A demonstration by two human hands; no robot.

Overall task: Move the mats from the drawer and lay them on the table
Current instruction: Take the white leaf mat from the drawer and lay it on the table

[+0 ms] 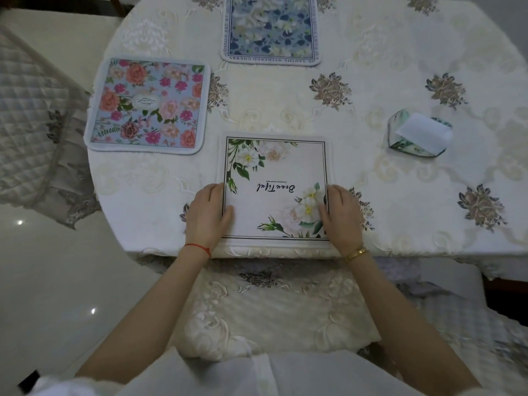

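A white mat with white flowers and black script (274, 178) lies flat at the near edge of the table (400, 67). My left hand (207, 215) rests on its left edge and my right hand (341, 217) on its right edge, fingers pressed down on the mat. A mat with pink and orange flowers (148, 105) lies at the left of the table. At the far side lies a blue floral mat (271, 27), cut off by the top of the frame. No drawer is in view.
A cream embroidered tablecloth covers the round table and hangs over its near edge. A tissue box (418, 134) stands to the right. A quilted chair cover (31, 115) is at the left, over a glossy white floor (57, 281).
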